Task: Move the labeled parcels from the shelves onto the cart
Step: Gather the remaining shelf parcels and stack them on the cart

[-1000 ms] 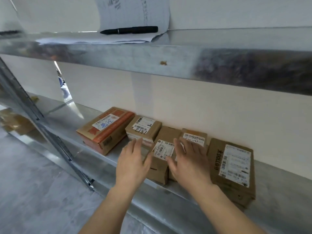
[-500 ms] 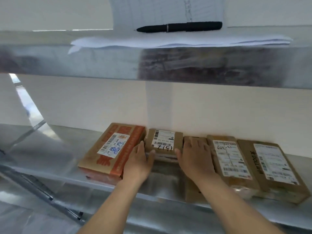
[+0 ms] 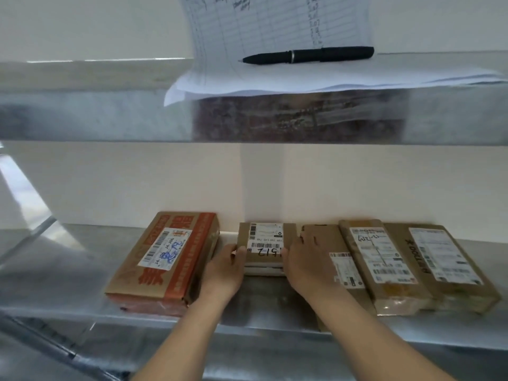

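Two hands grip the small parcel (image 3: 265, 243) at the back of the lower shelf (image 3: 55, 270): left hand (image 3: 224, 270) and right hand (image 3: 308, 266) have fingers curled against its sides. An orange-printed parcel (image 3: 165, 259) lies just left, three brown parcels (image 3: 384, 265) right. A pen (image 3: 308, 55) rests on papers (image 3: 275, 78) above.

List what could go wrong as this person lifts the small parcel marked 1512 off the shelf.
1. The left grip and right grip hold the small parcel only by its sides, so it might slip.
2. The white layer under it may be separate and could drop off.
3. The brown parcel lies right against the right grip and could be dragged forward.
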`<state>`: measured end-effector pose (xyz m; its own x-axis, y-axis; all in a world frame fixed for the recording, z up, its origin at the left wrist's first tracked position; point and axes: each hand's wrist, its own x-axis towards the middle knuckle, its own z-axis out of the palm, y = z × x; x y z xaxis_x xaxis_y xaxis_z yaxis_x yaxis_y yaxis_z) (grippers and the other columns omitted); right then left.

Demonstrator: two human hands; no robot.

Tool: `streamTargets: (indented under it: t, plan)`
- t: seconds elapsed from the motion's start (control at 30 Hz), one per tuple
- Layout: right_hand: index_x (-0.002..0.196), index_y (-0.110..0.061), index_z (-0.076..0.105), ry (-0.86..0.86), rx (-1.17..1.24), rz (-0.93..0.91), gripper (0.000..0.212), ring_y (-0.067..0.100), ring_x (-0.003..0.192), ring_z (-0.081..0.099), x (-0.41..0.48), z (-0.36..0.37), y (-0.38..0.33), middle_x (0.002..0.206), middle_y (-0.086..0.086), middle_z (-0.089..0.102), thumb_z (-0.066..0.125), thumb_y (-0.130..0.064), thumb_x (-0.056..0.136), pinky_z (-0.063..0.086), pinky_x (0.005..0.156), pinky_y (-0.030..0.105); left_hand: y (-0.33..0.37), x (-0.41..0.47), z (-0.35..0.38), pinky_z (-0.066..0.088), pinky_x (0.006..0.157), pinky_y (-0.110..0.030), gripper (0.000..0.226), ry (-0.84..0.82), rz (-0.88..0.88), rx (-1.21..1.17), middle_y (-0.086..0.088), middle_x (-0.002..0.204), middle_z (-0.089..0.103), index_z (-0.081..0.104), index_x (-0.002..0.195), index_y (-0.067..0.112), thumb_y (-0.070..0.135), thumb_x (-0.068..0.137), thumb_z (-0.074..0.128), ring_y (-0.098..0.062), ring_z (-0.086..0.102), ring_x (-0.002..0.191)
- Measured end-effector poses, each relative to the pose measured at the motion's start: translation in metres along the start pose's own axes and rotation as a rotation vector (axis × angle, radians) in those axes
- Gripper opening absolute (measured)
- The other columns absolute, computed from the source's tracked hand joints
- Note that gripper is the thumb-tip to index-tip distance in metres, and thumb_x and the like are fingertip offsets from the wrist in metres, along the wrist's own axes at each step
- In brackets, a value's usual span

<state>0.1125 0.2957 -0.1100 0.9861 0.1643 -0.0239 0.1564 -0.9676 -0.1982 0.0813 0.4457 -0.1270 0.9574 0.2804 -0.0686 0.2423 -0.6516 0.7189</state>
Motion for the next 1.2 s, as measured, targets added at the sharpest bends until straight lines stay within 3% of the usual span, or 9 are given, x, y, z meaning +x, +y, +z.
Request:
streamTargets:
  t: [0.1, 0.17, 0.27, 0.43, 0.67, 0.83, 0.93, 1.03, 1.2]
  plan:
    - [0.131, -0.002, 0.043, -0.066, 0.051, -0.002, 0.038, 0.031, 0.124, 0.038, -0.010, -0.001, -0.009, 0.134, 0.016, 0.039, 0.031, -0.025, 0.104, 0.035, 0.099, 0.037, -0.010, -0.011, -0.006, 0.031, 0.071, -0.022, 0.028, 0.057, 0.007, -0.052, 0.004, 0.095, 0.062, 0.063, 0.107, 0.019, 0.032, 0.100, 0.038, -0.016, 0.056, 0.089]
    - [0.129, -0.002, 0.044, -0.068, 0.067, -0.013, 0.035, 0.030, 0.122, 0.042, -0.019, 0.001, -0.015, 0.131, 0.014, 0.043, 0.032, -0.023, 0.104, 0.038, 0.095, 0.036, -0.020, -0.015, -0.010, 0.031, 0.068, -0.025, 0.027, 0.076, 0.000, -0.034, 0.001, 0.092, 0.062, 0.063, 0.106, 0.017, 0.031, 0.098, 0.041, -0.022, 0.058, 0.092]
    - [0.128, -0.005, 0.040, -0.076, 0.250, 0.076, 0.037, 0.029, 0.115, 0.052, -0.028, 0.009, -0.024, 0.129, 0.012, 0.047, 0.038, -0.030, 0.102, 0.043, 0.087, 0.033, -0.037, -0.018, -0.011, 0.041, 0.077, -0.030, 0.031, 0.034, -0.042, 0.023, -0.008, 0.104, 0.064, 0.061, 0.117, 0.018, 0.032, 0.095, 0.044, -0.027, 0.058, 0.100]
    - [0.125, -0.008, 0.038, -0.094, 0.652, 0.211, 0.032, 0.031, 0.111, 0.057, -0.035, 0.022, -0.024, 0.123, 0.013, 0.059, 0.047, -0.021, 0.097, 0.046, 0.091, 0.036, -0.043, -0.031, -0.010, 0.042, 0.089, -0.031, 0.037, 0.036, -0.050, -0.060, -0.009, 0.118, 0.061, 0.053, 0.130, 0.018, 0.027, 0.094, 0.049, -0.028, 0.055, 0.111]
    - [0.134, -0.010, 0.035, -0.040, 0.558, 0.029, 0.043, 0.030, 0.117, 0.053, -0.060, 0.020, -0.026, 0.128, 0.012, 0.056, 0.050, -0.020, 0.094, 0.045, 0.095, 0.037, -0.040, -0.062, -0.017, 0.037, 0.089, -0.026, 0.045, 0.090, -0.037, -0.222, -0.006, 0.131, 0.057, 0.041, 0.139, 0.019, 0.021, 0.095, 0.049, -0.026, 0.051, 0.122]
    - [0.147, -0.015, 0.023, 0.033, 0.569, -0.096, 0.062, 0.025, 0.123, 0.049, -0.082, -0.004, -0.023, 0.137, 0.009, 0.047, 0.053, -0.026, 0.094, 0.041, 0.102, 0.034, -0.027, -0.094, -0.035, 0.033, 0.090, -0.019, 0.047, 0.183, 0.091, -0.289, 0.015, 0.123, 0.053, 0.041, 0.139, 0.027, 0.022, 0.095, 0.053, -0.007, 0.050, 0.113]
    - [0.151, -0.017, 0.017, 0.064, 0.595, -0.160, 0.071, 0.024, 0.128, 0.043, -0.098, -0.018, -0.011, 0.143, 0.007, 0.040, 0.057, -0.027, 0.092, 0.036, 0.105, 0.033, -0.019, -0.112, -0.034, 0.039, 0.093, -0.017, 0.050, 0.227, 0.159, -0.352, 0.022, 0.119, 0.056, 0.044, 0.137, 0.031, 0.018, 0.091, 0.059, 0.002, 0.054, 0.108]
    - [0.152, -0.019, 0.014, 0.086, 0.641, -0.180, 0.074, 0.021, 0.134, 0.038, -0.115, -0.029, 0.007, 0.149, 0.005, 0.036, 0.058, -0.027, 0.092, 0.032, 0.110, 0.034, -0.007, -0.128, -0.027, 0.038, 0.088, -0.004, 0.054, 0.214, 0.209, -0.386, 0.035, 0.113, 0.053, 0.040, 0.129, 0.044, 0.015, 0.089, 0.062, 0.020, 0.051, 0.102]
    - [0.153, -0.021, 0.002, 0.118, 0.653, -0.176, 0.080, 0.016, 0.143, 0.021, -0.145, -0.043, 0.044, 0.157, 0.000, 0.021, 0.056, -0.031, 0.094, 0.019, 0.114, 0.029, 0.024, -0.154, -0.009, 0.038, 0.086, -0.002, 0.060, 0.165, 0.268, -0.408, 0.039, 0.114, 0.050, 0.035, 0.126, 0.052, 0.015, 0.088, 0.064, 0.023, 0.047, 0.106]
